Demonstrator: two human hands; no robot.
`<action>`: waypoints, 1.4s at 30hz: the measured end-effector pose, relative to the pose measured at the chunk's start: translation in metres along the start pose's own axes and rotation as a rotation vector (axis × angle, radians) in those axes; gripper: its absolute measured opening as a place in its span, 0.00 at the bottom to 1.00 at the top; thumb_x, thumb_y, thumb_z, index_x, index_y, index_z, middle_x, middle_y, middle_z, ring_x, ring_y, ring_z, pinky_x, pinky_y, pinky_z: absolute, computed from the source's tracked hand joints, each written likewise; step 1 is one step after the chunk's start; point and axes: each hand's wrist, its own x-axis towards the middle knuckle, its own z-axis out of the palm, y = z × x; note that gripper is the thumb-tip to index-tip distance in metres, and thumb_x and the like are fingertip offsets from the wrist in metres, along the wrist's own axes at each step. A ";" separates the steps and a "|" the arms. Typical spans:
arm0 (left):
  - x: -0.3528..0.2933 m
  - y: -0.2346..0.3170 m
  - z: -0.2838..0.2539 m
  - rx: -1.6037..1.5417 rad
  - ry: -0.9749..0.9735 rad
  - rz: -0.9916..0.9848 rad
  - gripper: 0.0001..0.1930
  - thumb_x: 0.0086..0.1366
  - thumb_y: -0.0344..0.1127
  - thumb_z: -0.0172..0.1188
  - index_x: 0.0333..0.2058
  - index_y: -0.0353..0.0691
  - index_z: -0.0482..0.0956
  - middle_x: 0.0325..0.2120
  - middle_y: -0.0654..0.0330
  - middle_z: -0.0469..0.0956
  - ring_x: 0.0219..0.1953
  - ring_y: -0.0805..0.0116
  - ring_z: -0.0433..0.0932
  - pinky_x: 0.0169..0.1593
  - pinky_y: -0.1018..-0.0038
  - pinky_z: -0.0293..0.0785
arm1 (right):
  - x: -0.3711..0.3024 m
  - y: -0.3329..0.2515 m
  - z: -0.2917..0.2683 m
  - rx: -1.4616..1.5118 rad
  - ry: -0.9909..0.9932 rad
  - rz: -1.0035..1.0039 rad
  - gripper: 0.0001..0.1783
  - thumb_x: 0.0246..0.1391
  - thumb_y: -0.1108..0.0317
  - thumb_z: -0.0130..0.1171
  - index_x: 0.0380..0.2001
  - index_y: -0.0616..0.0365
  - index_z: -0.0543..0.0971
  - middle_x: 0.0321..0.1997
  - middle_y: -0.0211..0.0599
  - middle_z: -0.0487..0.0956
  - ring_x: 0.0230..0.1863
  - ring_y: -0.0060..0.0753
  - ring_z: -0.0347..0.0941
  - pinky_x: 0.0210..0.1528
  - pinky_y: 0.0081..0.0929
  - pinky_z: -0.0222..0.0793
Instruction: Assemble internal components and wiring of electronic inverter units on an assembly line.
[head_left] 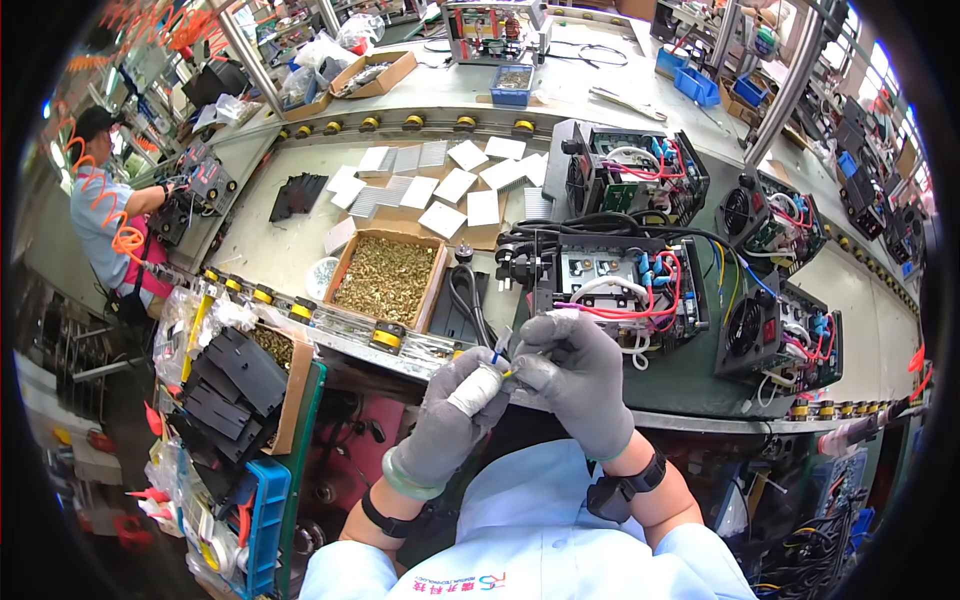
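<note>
Both of my hands wear grey gloves and meet in front of my chest, at the near edge of the bench. My left hand (458, 405), with white wrapping on a finger, pinches the thin blue and yellow wires (497, 358) of a cable. My right hand (575, 375) closes on the same wires from the other side; their tips are partly hidden by its fingers. Just beyond, a black power cord (464, 290) lies looped beside the box of screws. An opened black machine (620, 285) with red and white wires and a circuit board stands beyond my right hand.
A cardboard box of brass-coloured screws (388, 278) sits left of the cord. Silver heat sinks (440, 190) lie scattered behind it. More opened machines (770, 215) stand at the right. Black plastic panels (225, 385) fill a box at lower left. A co-worker (105, 190) stands far left.
</note>
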 end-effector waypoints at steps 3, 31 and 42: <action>0.000 -0.004 0.007 -0.026 0.082 0.048 0.06 0.75 0.34 0.47 0.41 0.42 0.73 0.21 0.74 0.62 0.21 0.85 0.56 0.25 0.83 0.52 | 0.001 -0.008 0.001 0.176 -0.061 0.243 0.12 0.58 0.71 0.63 0.44 0.65 0.78 0.37 0.28 0.79 0.36 0.14 0.72 0.39 0.17 0.73; 0.000 -0.044 0.014 0.330 0.341 0.438 0.10 0.70 0.35 0.54 0.43 0.36 0.76 0.23 0.71 0.71 0.23 0.86 0.66 0.26 0.84 0.60 | -0.004 -0.013 0.012 0.010 0.019 0.115 0.07 0.52 0.70 0.65 0.33 0.63 0.84 0.30 0.32 0.76 0.32 0.23 0.72 0.37 0.23 0.69; 0.000 -0.041 0.018 0.296 0.260 0.410 0.15 0.71 0.39 0.54 0.48 0.35 0.75 0.28 0.72 0.73 0.26 0.88 0.66 0.28 0.86 0.58 | 0.002 -0.009 0.005 -0.230 -0.030 -0.006 0.09 0.47 0.68 0.68 0.31 0.62 0.84 0.27 0.38 0.77 0.28 0.30 0.74 0.34 0.26 0.71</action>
